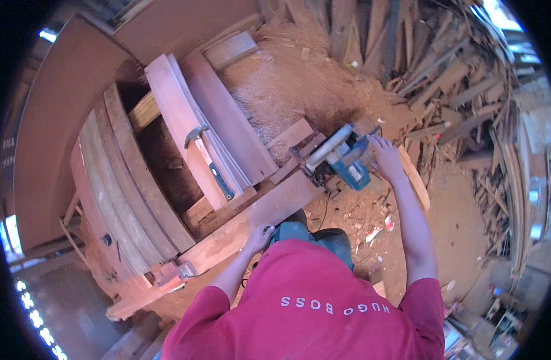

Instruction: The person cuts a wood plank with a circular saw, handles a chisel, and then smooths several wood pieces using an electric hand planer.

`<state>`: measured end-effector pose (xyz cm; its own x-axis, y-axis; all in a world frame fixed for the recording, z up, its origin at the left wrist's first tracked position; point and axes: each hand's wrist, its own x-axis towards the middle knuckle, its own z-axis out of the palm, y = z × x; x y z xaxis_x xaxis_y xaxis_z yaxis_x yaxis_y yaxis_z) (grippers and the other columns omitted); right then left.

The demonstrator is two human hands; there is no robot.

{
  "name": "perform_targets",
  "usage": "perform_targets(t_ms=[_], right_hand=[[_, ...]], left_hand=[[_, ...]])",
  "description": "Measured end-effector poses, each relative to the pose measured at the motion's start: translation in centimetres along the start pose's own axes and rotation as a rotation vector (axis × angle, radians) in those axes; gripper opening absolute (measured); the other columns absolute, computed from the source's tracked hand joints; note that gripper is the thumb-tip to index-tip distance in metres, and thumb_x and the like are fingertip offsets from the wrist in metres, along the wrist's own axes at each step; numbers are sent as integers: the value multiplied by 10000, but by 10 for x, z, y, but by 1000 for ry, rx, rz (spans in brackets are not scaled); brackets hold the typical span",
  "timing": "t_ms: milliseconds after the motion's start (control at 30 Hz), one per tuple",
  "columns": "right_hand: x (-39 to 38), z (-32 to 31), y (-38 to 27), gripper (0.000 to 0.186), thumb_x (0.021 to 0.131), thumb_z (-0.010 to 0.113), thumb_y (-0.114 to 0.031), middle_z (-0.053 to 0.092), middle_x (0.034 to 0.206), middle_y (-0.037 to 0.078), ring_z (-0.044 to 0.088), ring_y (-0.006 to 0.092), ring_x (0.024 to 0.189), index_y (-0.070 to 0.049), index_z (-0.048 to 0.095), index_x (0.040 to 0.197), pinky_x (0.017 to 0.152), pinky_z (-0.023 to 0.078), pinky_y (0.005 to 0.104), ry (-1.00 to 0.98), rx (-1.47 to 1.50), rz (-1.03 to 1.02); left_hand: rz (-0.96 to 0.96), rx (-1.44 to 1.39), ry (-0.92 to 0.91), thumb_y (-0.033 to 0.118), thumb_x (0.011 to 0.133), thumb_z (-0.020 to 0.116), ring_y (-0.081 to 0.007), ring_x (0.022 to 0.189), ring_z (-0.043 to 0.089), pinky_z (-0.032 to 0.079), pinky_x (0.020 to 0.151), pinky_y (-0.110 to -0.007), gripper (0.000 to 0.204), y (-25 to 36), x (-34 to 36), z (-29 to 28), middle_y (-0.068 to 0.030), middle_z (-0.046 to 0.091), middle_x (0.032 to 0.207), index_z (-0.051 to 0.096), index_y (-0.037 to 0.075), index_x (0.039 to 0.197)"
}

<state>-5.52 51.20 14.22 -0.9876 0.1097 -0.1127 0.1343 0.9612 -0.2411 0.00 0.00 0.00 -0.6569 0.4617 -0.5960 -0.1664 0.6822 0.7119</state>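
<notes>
Right grip [382,155] closed round the rear handle of the circular saw [351,173], which sits at the right end of the long plank [251,219], presumably for control; left grip [261,237] at plank's near edge, likely steadying, tightness can't tell; claw hammer [207,157] lies on stacked boards [167,96], apart from saw

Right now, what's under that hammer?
The hammer lies on pinkish wooden boards, visible on both sides of it. The wood directly beneath it is covered and can't be seen.
</notes>
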Motion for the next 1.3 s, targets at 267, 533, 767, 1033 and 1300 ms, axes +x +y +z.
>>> perform_targets(t_ms=[267,533,767,1033,1300], right_hand=[[116,27,59,382,691,785,-158,681,1078,42,607,295,1137,-186,685,1058,965,461,484,-465,-195,-361],[120,18,57,419,654,819,-223,665,1030,67,627,303,1050,-167,673,1043,912,490,445,-558,-33,-638],[45,-111,3,408,618,746,-141,632,888,13,610,244,957,-231,693,1012,872,464,374,-342,-98,-593],[-215,-145,59,644,663,717,-120,682,1138,130,630,354,1074,-141,622,1299,949,486,439,-1,439,422],[-401,-34,122,228,833,614,-69,610,718,69,604,176,567,13,572,1042,543,517,316,624,1359,1262]], left_hand=[[-317,-167,322,392,980,557,-373,959,671,513,846,-428,420,-11,-13,41,-225,698,1019,685,7,1087],[-379,-219,342,386,985,540,-351,867,664,505,800,-428,425,-40,-41,118,-239,685,912,680,-12,1029],[-337,-116,117,406,976,547,-354,1008,678,510,885,-430,451,-27,0,84,-229,706,1043,684,-2,1108],[57,159,-59,428,989,536,-386,1037,670,506,896,-445,527,44,84,22,-279,689,1074,661,-64,1130],[481,401,-82,275,976,616,-325,951,655,508,860,-400,335,208,180,53,-202,689,1057,661,-10,1146]])
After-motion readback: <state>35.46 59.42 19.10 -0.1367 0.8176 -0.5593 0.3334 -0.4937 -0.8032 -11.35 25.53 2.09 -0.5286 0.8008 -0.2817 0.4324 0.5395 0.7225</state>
